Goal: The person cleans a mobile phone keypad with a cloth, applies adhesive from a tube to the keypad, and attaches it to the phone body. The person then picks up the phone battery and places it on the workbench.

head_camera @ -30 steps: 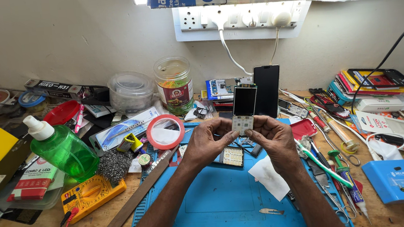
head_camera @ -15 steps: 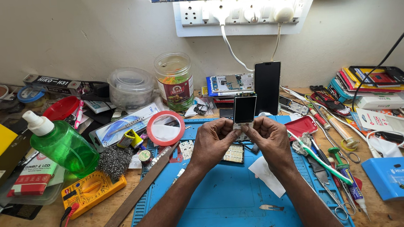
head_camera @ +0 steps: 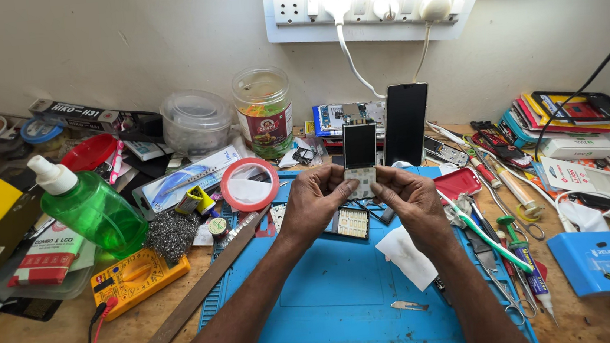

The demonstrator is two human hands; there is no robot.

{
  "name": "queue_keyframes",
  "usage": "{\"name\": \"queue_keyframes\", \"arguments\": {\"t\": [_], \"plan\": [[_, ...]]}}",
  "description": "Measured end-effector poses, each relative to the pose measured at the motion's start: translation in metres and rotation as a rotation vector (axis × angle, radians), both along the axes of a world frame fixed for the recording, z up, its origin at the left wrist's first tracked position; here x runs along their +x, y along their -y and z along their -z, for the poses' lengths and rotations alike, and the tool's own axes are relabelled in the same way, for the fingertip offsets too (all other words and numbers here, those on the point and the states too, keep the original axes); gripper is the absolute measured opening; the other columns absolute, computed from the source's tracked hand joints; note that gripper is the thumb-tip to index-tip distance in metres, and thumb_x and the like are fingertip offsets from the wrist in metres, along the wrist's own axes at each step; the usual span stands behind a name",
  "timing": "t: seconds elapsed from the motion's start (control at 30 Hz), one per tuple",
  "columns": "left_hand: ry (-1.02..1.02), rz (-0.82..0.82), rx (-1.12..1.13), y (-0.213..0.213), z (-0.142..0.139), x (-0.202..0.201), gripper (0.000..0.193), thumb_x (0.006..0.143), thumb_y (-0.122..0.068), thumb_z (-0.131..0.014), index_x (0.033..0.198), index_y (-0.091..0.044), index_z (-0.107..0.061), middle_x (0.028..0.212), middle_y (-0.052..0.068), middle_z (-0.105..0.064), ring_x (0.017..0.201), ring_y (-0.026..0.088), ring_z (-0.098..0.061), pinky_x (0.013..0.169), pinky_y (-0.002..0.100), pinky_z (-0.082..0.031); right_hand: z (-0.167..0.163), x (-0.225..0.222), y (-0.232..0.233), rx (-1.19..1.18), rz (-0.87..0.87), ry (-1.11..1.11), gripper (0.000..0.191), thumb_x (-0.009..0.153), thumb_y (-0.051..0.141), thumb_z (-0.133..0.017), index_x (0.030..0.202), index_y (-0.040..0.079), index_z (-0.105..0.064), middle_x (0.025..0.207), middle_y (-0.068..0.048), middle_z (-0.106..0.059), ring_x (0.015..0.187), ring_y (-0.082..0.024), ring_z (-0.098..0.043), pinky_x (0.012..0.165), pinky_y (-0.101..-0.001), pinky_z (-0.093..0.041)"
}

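Currently we hold small keypad phone (head_camera: 360,160) upright above blue mat (head_camera: 347,294), left hand (head_camera: 317,200) and right hand (head_camera: 413,197) fingers pinching its lower keypad end. Risk, our judgement: grip only at bottom, glossy slab top-heavy; slip drops it onto loose keypad board (head_camera: 352,223). Mat rubbery, ribbed; phone rigid, flat, rectangular.

A small keypad phone (head_camera: 360,157) is held upright above the blue mat (head_camera: 332,303), pinched between left hand (head_camera: 315,200) and right hand (head_camera: 413,200). A white tissue (head_camera: 406,256) and a small blade (head_camera: 409,305) are seen on the mat; a green bottle (head_camera: 92,207) is seen left of it.
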State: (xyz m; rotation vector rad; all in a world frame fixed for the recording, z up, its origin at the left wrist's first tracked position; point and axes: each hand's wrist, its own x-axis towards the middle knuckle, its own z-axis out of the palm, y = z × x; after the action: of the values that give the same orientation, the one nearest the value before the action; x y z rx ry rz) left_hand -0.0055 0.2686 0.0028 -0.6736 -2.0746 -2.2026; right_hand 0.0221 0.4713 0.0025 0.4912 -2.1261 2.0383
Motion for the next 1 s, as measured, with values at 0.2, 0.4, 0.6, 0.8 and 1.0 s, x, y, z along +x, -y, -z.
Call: {"name": "queue_keyframes", "arguments": {"t": [0.2,0.4,0.6,0.8,1.0], "plan": [[0.018,-0.013,0.022,0.002,0.000,-0.004,0.016,0.093,-0.011,-0.073,0.103,0.001,-0.073,0.087,0.006,-0.077,0.077,0.006,-0.070,0.070,0.024,-0.059,-0.004,-0.001,-0.003,0.006,-0.068,0.125,0.056,0.088,0.004,-0.070,0.142,-0.001,-0.057,0.108,-0.014,-0.078,0.086,-0.013,-0.071,0.056,-0.0246,-0.055],[0.004,-0.001,-0.032,0.002,-0.003,0.000,0.018,0.094,-0.016,-0.073,0.104,0.000,-0.074,0.087,0.006,-0.077,0.077,0.007,-0.070,0.070,0.025,-0.059,-0.001,0.000,-0.002,-0.059,-0.016,0.082,0.043,0.092,0.006,-0.071,0.133,-0.005,-0.064,0.109,-0.017,-0.077,0.092,-0.014,-0.072,0.077,-0.0268,-0.062],[0.008,0.006,-0.137,0.002,-0.010,0.002,0.022,0.091,-0.021,-0.076,0.105,-0.004,-0.072,0.087,0.002,-0.076,0.078,0.006,-0.070,0.070,0.024,-0.059,0.000,-0.002,-0.003,-0.140,-0.012,0.036,0.036,0.091,0.006,-0.072,0.125,-0.005,-0.066,0.110,-0.017,-0.076,0.101,-0.016,-0.073,0.087,-0.0314,-0.061],[-0.011,-0.044,-0.241,0.002,-0.006,0.003,0.022,0.090,-0.023,-0.078,0.096,-0.002,-0.073,0.082,0.003,-0.076,0.074,0.006,-0.069,0.067,0.025,-0.058,-0.003,0.000,-0.003,-0.103,-0.010,0.033,0.034,0.092,0.006,-0.070,0.124,-0.005,-0.066,0.111,-0.017,-0.076,0.101,-0.017,-0.074,0.090,-0.0309,-0.062],[-0.009,-0.015,-0.195,0.003,-0.005,0.002,0.023,0.090,-0.023,-0.079,0.097,-0.002,-0.073,0.084,0.004,-0.076,0.075,0.007,-0.069,0.068,0.026,-0.058,-0.004,0.000,-0.002,-0.095,0.007,0.060,0.034,0.091,0.006,-0.070,0.123,-0.005,-0.067,0.109,-0.017,-0.077,0.098,-0.017,-0.074,0.085,-0.0317,-0.062]]}}
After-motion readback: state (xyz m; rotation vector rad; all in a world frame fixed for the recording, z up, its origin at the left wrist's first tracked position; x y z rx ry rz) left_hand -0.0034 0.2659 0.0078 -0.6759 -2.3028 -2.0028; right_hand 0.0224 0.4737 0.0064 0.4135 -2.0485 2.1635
